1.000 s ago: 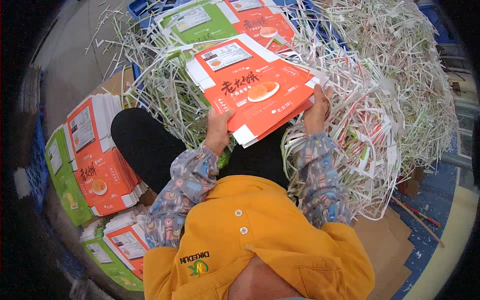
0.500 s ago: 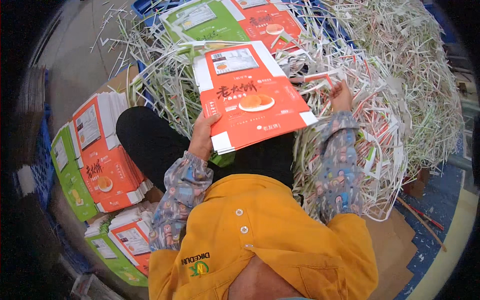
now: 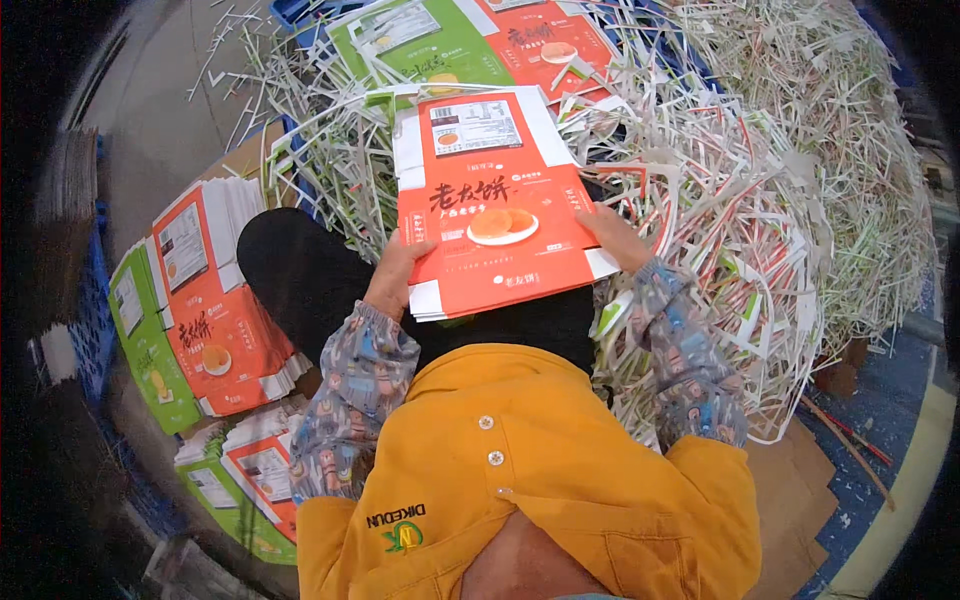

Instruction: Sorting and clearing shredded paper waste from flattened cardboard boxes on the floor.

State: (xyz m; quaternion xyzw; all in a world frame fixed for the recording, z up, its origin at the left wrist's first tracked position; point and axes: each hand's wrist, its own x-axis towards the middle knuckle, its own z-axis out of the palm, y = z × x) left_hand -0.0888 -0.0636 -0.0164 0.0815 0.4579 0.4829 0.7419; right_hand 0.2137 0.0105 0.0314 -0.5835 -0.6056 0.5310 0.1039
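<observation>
Holding at both edges: one red carton stack, two bare hands

Left hand (image 3: 395,275): closed on the left edge of the red carton stack (image 3: 500,215), near its lower corner, thumb on the printed face; the fingers beneath are hidden.
Right hand (image 3: 618,238): closed on the right edge of the stack, opposite; the finger positions beneath cannot be told.
Red carton stack: flat sheets, layered, white flaps at the margins, a picture of round pastries on a white plate; lies between the hands, above the person's lap.
Sleeves (image 3: 360,400), one pair: grey, patterned, on the near side of the stack.
Shirt (image 3: 520,415): orange-yellow, buttoned, nearest the wearer, below the stack.
Trousers (image 3: 305,280): black, one knee left of the stack.
Paper strips (image 3: 730,250): white, green and red, heaped right of the stack and also beyond it.
Green carton sheet (image 3: 440,55): beyond the stack, beside a red carton sheet (image 3: 555,50).
Red pile (image 3: 225,320): many flat cartons, left of the stack, next to a green pile (image 3: 150,340).
Cardboard (image 3: 790,480): brown, to the near right of the stack.
</observation>
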